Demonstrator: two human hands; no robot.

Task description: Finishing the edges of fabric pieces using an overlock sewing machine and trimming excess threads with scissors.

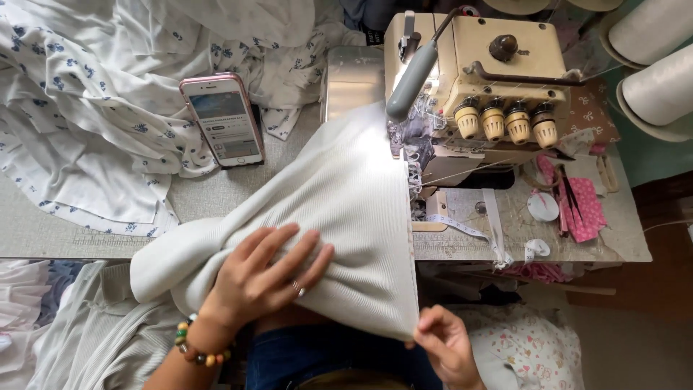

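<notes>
A white ribbed cloth (339, 195) lies across the sewing table and runs up under the presser foot of a cream overlock sewing machine (476, 79). My left hand (263, 278), with a ring and a beaded bracelet, presses flat on the cloth with fingers spread. My right hand (442, 343) pinches the cloth's near right corner at the table's front edge, holding its straight right edge in line with the machine.
A pink-edged phone (225, 119) leans against white flower-printed fabric (94, 108) heaped at the left. Pink cloth scraps (581, 206), a tape measure (469, 231) and small bits lie right of the machine. White thread cones (657, 79) stand far right.
</notes>
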